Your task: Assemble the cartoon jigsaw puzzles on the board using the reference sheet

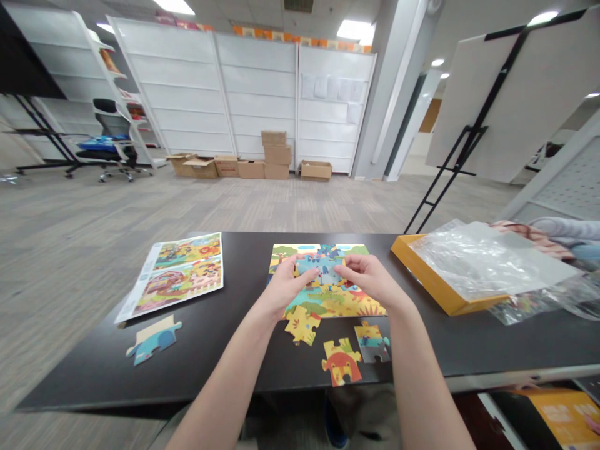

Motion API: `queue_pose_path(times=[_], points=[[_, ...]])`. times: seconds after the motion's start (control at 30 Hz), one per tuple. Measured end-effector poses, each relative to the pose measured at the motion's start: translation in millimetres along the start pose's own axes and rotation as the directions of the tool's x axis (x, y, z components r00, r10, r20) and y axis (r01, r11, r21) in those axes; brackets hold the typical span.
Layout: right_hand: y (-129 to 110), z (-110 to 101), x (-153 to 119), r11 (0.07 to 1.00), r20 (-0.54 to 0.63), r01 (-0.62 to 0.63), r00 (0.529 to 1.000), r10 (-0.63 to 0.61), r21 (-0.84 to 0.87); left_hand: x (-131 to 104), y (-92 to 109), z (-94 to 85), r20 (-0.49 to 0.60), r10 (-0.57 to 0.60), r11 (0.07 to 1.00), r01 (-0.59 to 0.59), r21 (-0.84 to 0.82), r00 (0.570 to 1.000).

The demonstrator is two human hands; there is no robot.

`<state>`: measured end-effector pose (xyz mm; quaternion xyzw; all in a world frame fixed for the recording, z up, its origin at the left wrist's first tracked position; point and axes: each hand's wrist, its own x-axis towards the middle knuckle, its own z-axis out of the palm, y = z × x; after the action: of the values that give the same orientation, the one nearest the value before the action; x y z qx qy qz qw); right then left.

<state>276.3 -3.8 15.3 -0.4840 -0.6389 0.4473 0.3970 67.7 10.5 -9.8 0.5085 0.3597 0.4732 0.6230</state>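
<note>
A light blue jigsaw puzzle piece [324, 271] is pinched between my two hands, over the colourful puzzle board [337, 303]. My left hand [287, 282] grips its left side, thumb on top. At the right side, my right hand [372, 281] has its thumb and fingertips on the same piece. Beneath, the board shows a tree and yellow ground, partly hidden by my hands. A loose yellow piece [300, 325] touches the board's lower edge. Nearer me lie a piece with a red-orange animal [341, 361] and a grey-and-teal piece [373, 342].
On the black table [215, 350], a blue-and-cream piece [154, 339] lies at the left, below a printed picture sheet [180, 275]. An orange box lid [429, 275] with clear plastic wrap [469, 259] stands at the right. Cardboard boxes [276, 156] sit across the floor.
</note>
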Motion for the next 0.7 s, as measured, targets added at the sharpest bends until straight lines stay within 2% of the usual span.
queue_pose_path(times=[0.07, 0.13, 0.23, 0.3, 0.37, 0.5, 0.7], points=[[2.1, -11.4, -3.2, 1.0, -0.062, -0.001, 0.998, 0.001, 0.013, -1.4, 5.1, -0.6, -0.04, -0.011, 0.998, 0.013, 0.055, 0.999], [7.6, -27.2, -7.4, 0.999, -0.189, -0.02, 0.982, 0.026, 0.034, -1.0, 10.1, -1.2, -0.102, -0.043, 0.986, 0.058, 0.156, 0.994], [22.7, -52.8, -14.2, 0.996, -0.412, -0.084, 0.909, 0.07, -0.016, 7.1, 13.2, 2.4, -0.149, -0.077, 0.959, 0.114, 0.261, 0.986], [34.3, -66.1, -18.4, 0.982, -0.49, -0.148, 0.869, 0.071, -0.121, 19.0, 10.8, 10.3, -0.111, -0.061, 0.956, 0.09, 0.28, 0.992], [43.8, -74.0, -21.9, 0.953, -0.497, -0.205, 0.865, 0.069, -0.225, 34.7, 5.5, 22.1, -0.065, -0.05, 0.945, 0.068, 0.32, 0.997], [52.7, -75.8, -25.9, 0.894, -0.417, -0.27, 0.903, 0.106, -0.357, 66.9, -8.7, 44.8, -0.125, -0.103, 0.869, 0.15, 0.471, 0.987], [55.9, -71.5, -26.3, 0.877, -0.353, -0.262, 0.929, 0.115, -0.403, 93.1, -30.5, 52.3, -0.161, -0.124, 0.83, 0.191, 0.524, 0.979]])
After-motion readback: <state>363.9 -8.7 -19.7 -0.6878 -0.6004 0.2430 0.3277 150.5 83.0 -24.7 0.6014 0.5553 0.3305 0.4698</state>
